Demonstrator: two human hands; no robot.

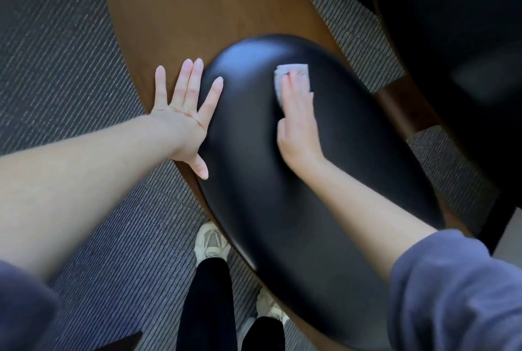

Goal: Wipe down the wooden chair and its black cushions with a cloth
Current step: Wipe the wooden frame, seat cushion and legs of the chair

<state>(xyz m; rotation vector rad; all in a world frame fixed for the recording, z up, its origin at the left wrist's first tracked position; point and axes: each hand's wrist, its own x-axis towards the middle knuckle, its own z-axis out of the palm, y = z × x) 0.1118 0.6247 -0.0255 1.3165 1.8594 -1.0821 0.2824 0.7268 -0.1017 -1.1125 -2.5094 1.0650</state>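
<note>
You stand on a grey carpet [70,53] with fine ribbed stripes; it fills the left of the view and shows again at the far right. Near the bottom you see your own pale mesh sneaker [211,240] pointing far, and a second sneaker [269,308] nearer and to its right, partly hidden. Black trousers [209,302] cover both legs above them. A dark, flat corner of something [124,343] pokes in at the near left edge; you cannot tell what it is.
</note>
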